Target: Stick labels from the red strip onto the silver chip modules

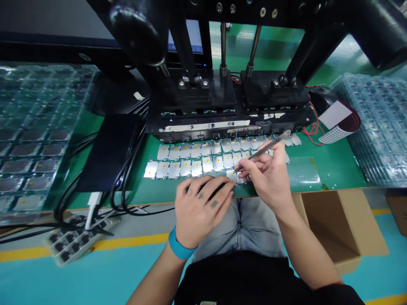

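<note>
Steel tweezers (266, 149) pinched firmly in right hand (269, 178), tips down on silver plate (232, 176) at front row's edge, among rows of yellow-dotted plates (193, 163) on green mat (302, 171). Left hand (203, 209) loose, curled, fingers just beside front row, nothing visible in grip (blue wristband (181, 243) well off plates). Risks: slipping tips scratching plate or flicking it into neighbours; left knuckles nudging row out of line; plate sliding over mat edge toward cardboard box (330, 224).
</note>
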`<control>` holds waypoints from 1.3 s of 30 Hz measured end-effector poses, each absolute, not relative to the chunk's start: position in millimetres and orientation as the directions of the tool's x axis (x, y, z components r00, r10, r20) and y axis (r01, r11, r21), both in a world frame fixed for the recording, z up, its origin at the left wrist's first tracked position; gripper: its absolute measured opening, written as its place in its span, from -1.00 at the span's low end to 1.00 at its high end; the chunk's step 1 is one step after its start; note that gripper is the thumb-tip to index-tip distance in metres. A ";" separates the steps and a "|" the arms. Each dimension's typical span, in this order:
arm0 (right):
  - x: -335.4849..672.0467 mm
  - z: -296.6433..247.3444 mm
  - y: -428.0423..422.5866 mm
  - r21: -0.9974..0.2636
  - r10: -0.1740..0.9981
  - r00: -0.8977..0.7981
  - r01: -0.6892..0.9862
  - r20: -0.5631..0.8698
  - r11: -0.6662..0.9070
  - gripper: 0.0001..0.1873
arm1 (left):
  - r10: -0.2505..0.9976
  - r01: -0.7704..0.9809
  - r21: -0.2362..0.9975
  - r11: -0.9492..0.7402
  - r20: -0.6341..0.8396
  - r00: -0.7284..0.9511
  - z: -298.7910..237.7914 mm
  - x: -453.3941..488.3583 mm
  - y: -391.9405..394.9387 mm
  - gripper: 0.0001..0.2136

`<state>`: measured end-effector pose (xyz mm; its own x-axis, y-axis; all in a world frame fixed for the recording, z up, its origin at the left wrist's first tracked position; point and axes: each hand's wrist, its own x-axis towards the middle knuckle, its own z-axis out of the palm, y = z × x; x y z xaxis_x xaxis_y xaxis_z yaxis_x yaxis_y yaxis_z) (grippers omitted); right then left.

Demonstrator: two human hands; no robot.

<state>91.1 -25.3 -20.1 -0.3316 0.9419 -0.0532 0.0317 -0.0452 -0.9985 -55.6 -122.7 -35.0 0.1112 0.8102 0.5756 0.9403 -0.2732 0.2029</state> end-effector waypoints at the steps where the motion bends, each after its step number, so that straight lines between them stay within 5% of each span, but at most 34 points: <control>1: 90.7 -19.8 -25.4 -0.998 0.942 -0.330 0.033 -0.056 -0.047 -0.48 | 0.810 0.941 0.202 -0.273 0.575 0.112 -35.3 -55.7 -122.8 -0.85; 10: 90.1 -32.0 -32.0 -0.996 0.928 -0.365 -0.076 0.072 0.048 -0.57 | 0.791 0.935 0.187 -0.303 0.596 0.137 -40.2 -59.4 -124.9 -0.86; 15: 93.5 -39.1 -36.1 -0.935 0.868 -0.356 -0.061 0.347 0.349 -0.69 | 0.782 0.934 0.163 -0.319 0.601 0.162 -50.8 -63.9 -125.7 -0.81; 20: 95.4 -44.8 -39.2 -0.707 0.666 -0.315 -0.025 0.677 0.707 -0.83 | 0.742 0.933 0.119 -0.341 0.643 0.189 -59.1 -68.0 -125.6 -0.79; 23: 112.3 -56.6 -43.6 -0.610 0.585 -0.299 0.015 0.754 0.793 -0.79 | 0.758 0.934 0.131 -0.333 0.626 0.183 -60.5 -69.1 -124.9 -0.77; 29: 207.7 -65.1 -38.6 -0.689 0.772 -0.111 0.385 0.626 0.614 -0.70 | 0.783 0.940 0.153 -0.305 0.602 0.156 -63.8 -69.0 -126.1 -0.72; 33: 261.1 -57.6 -19.1 -0.585 0.888 -0.041 0.739 0.457 0.335 -0.68 | 0.800 0.943 0.167 -0.286 0.584 0.139 -67.4 -67.4 -127.0 -0.69; 39: 277.0 -56.1 -5.3 -0.453 0.922 -0.029 0.865 0.385 0.216 -0.62 | 0.824 0.945 0.201 -0.258 0.556 0.107 -71.0 -65.2 -129.0 -0.69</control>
